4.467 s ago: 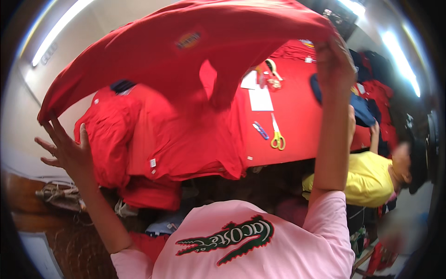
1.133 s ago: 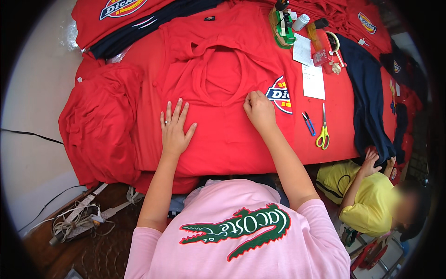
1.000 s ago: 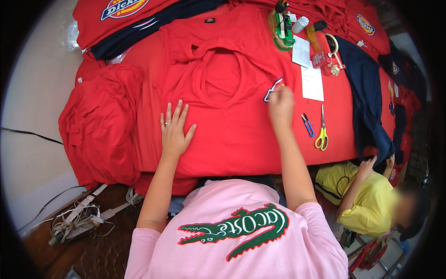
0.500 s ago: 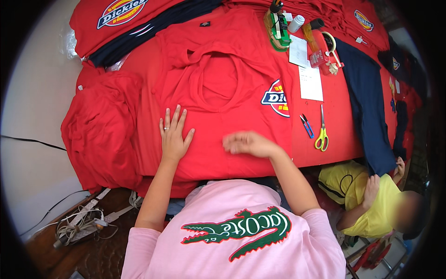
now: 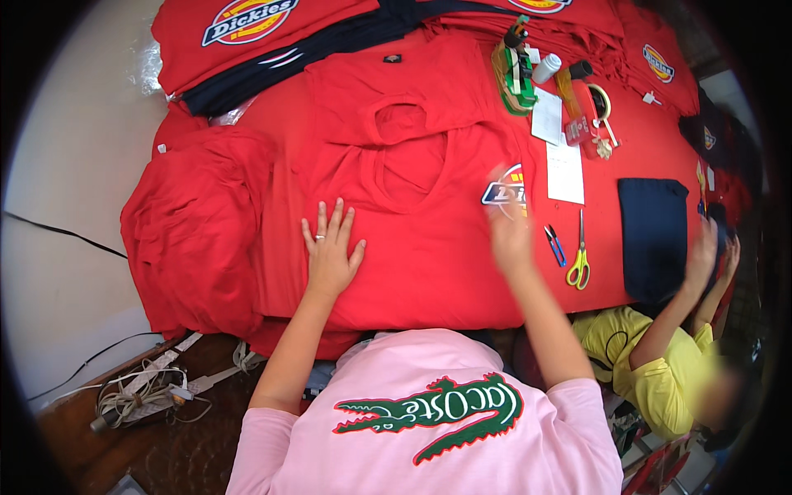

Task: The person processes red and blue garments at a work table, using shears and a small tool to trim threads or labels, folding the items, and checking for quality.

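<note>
A red T-shirt (image 5: 437, 268) lies spread in front of me, its round neckline towards the middle and a printed badge at its right side. My left hand (image 5: 334, 254) rests flat on the shirt, left of the neckline, fingers spread, with a ring on one finger. Over the shirt's right part, by the badge, is my right hand (image 5: 511, 227); motion smears its fingers. Just right of it lie blue thread snips (image 5: 557, 246) and yellow-handled scissors (image 5: 579, 268).
A heap of red cloth (image 5: 194, 235) lies at the left. Tape dispenser (image 5: 516, 78), papers (image 5: 565, 173) and a tape roll (image 5: 600, 102) sit far right. Folded navy cloth (image 5: 653, 239) lies near a co-worker in yellow (image 5: 652, 363). Tangled cables (image 5: 144, 400) hang lower left.
My right hand has moved right and farther away, from the shirt's middle to its badge. My left hand stays flat on the shirt. The co-worker's long navy cloth is now folded shorter.
</note>
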Demonstrator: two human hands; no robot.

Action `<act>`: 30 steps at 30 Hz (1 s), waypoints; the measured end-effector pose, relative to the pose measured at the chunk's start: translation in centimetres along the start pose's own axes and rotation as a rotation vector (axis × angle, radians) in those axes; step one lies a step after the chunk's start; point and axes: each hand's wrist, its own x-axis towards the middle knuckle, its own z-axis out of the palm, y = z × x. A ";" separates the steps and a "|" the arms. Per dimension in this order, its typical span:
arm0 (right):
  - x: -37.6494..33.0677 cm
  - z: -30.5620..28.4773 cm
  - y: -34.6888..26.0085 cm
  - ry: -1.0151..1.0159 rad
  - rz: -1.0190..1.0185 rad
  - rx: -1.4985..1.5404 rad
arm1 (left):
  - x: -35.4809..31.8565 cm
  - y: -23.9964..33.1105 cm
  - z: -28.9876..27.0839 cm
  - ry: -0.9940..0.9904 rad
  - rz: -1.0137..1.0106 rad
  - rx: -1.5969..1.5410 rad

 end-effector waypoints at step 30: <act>22.7 0.9 6.4 0.051 0.333 0.483 | 27.1 -4.6 -4.8 -0.188 -0.432 -1.371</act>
